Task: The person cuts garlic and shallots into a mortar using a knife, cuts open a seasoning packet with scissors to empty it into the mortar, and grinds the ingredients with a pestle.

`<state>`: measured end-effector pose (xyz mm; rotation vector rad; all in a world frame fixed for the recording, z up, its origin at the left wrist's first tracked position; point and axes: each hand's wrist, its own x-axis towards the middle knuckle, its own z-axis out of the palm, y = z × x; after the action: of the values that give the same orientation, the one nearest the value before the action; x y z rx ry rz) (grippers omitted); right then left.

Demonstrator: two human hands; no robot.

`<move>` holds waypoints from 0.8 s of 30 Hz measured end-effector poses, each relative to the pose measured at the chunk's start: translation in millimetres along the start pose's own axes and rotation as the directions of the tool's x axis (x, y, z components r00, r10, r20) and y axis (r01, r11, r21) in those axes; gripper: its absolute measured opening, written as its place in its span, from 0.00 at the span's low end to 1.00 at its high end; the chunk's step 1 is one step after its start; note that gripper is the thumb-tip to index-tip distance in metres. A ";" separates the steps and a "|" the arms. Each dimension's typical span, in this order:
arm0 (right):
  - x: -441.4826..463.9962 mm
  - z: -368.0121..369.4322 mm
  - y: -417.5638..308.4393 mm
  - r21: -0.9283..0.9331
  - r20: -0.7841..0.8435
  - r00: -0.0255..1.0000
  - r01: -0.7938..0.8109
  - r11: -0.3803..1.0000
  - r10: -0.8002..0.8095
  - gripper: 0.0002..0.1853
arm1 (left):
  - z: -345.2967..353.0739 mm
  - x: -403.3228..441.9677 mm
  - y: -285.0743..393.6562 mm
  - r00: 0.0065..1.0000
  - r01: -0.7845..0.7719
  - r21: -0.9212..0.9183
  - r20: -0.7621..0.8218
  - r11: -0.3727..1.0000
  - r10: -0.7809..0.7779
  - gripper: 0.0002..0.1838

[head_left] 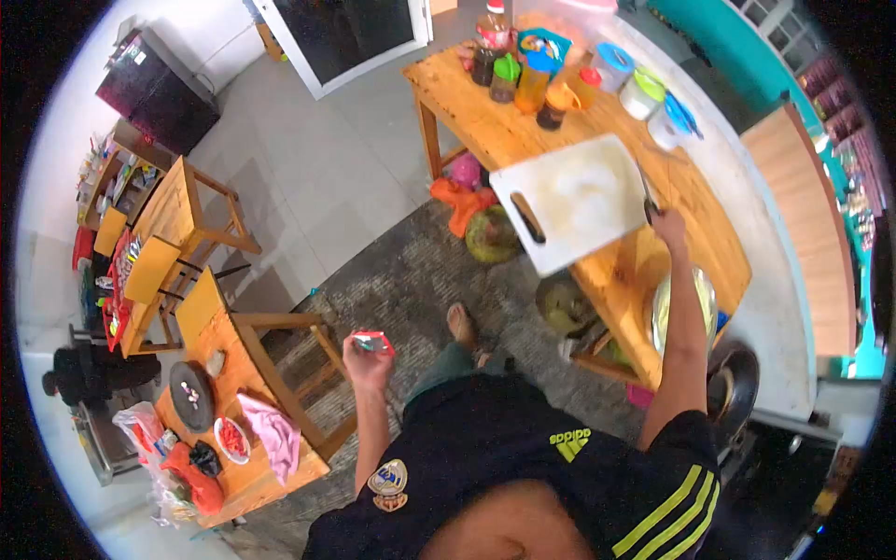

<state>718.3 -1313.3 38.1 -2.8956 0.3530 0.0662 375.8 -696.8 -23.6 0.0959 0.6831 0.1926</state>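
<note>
My right hand point(668, 227) is closed around the dark handle of a knife point(646, 187), whose blade lies along the right edge of a white cutting board point(583, 201). The board rests on the wooden table point(719, 219), with its handle slot towards the left and a wet-looking, yellowish patch in the middle. Away from the table, my left hand point(367, 362) is raised over the floor, fingers closed on a small packet point(374, 342) with red and pale parts. Its kind is too small to make out.
Bottles and lidded tubs point(644, 93) line the table's far side. A metal bowl point(684, 313) sits near its right end. Below are a green round fruit point(492, 233) and an orange bag point(462, 201). At left, another table holds a stone mortar point(192, 397) and red chillies point(232, 439).
</note>
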 end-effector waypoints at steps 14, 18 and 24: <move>142.1 30.0 71.6 0.038 -0.078 0.996 0.040 0.998 -0.037 0.21 | 113.2 83.4 16.5 0.968 -0.198 0.044 -0.147 0.979 0.202 0.12; 163.6 39.8 65.7 -0.044 -0.354 0.918 -0.207 0.977 0.179 0.22 | 158.0 90.2 0.4 0.979 -0.198 -0.029 -0.061 0.980 0.196 0.09; 66.5 32.5 -192.6 0.745 -0.196 0.980 0.166 0.646 -0.026 0.16 | 204.7 117.0 -1.1 0.956 -0.281 -0.100 -0.118 0.955 0.269 0.09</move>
<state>828.8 -1139.2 43.1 -2.0589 0.1805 -0.2860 594.8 -678.7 62.0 0.0694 0.7591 0.5079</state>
